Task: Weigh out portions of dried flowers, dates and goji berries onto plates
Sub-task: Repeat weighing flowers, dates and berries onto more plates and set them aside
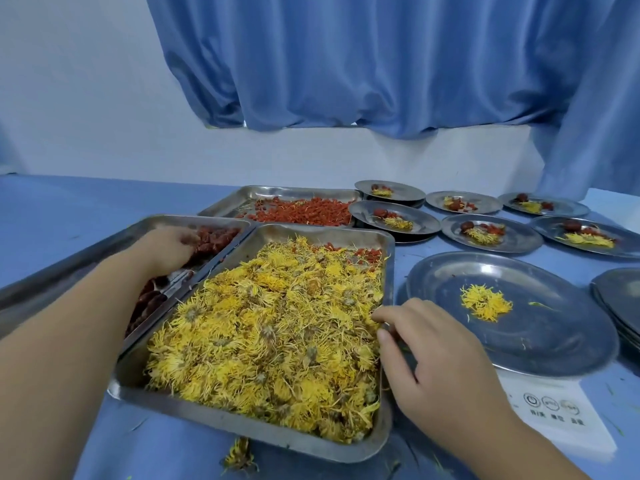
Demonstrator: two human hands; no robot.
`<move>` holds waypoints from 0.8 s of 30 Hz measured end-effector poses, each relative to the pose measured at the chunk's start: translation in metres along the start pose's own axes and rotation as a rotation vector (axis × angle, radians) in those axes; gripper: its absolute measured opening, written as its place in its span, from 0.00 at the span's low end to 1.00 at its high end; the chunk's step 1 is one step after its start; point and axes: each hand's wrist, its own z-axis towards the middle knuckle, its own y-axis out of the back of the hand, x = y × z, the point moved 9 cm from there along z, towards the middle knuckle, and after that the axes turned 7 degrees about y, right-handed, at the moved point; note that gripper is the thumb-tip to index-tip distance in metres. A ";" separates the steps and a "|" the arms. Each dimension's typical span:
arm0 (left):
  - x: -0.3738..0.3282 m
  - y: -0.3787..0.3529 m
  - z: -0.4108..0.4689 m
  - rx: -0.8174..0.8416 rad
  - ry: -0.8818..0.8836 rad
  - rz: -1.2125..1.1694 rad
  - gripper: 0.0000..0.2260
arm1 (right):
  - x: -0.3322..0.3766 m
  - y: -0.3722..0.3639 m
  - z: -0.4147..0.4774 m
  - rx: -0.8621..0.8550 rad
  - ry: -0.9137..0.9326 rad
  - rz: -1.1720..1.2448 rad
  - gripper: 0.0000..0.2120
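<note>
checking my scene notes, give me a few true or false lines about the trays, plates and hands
The left hand reaches into the date tray. True.

The plate on the scale holds dates and goji berries. False: it holds only a yellow flower.

The right hand is at the flower tray's right rim. True.

The goji tray is the tray nearest the person. False: it is the farthest; the flower tray is nearest.
</note>
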 end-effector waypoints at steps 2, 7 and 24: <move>0.003 -0.007 0.011 0.022 0.006 0.112 0.16 | -0.001 -0.001 0.001 -0.005 0.004 -0.006 0.12; 0.005 -0.022 0.021 0.058 -0.032 0.280 0.22 | -0.005 -0.001 0.002 -0.035 0.004 0.010 0.11; -0.057 0.035 -0.037 -0.056 -0.137 -0.375 0.05 | -0.004 0.021 0.001 -0.172 0.093 0.003 0.11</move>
